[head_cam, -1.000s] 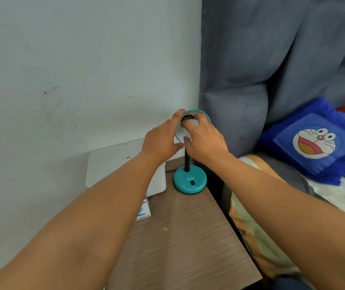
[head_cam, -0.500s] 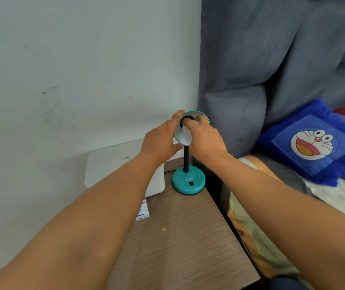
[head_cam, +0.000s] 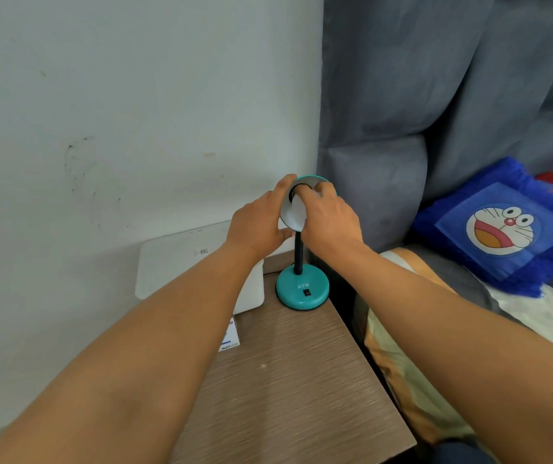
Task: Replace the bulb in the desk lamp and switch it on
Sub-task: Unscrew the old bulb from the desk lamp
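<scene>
— Lamp (head_cam: 302,286) location?
— It stands at the far right corner of the wooden surface (head_cam: 295,380), teal round base down, black stem upright. The base bears the letters ATN and a small black switch (head_cam: 307,292) facing the camera.
— And the hands?
— Both are up at the lamp head (head_cam: 296,209). The left hand (head_cam: 256,222) cups the shade from the left, index finger laid over the top rim and thumb under the lower edge; its grip holds the shade. The right hand (head_cam: 330,219) reaches into the open face of the shade from the right, fingers curled in toward the dark socket ring.
— Is the right grip on the bulb?
— I cannot tell. A white rounded shape shows between the hands, but whether it is the bulb or the shade's white inside is unclear, and the fingertips are hidden inside the shade.
— What else is on the surface?
— A white flat box (head_cam: 198,262) leans against the wall just left of the lamp, partly behind the left forearm. A small printed card (head_cam: 229,338) lies at the surface's left edge, near the box.
— To the right?
— A bed with a grey padded headboard (head_cam: 435,95), and a blue cartoon cushion (head_cam: 502,226) lying on it, well apart from the lamp.
</scene>
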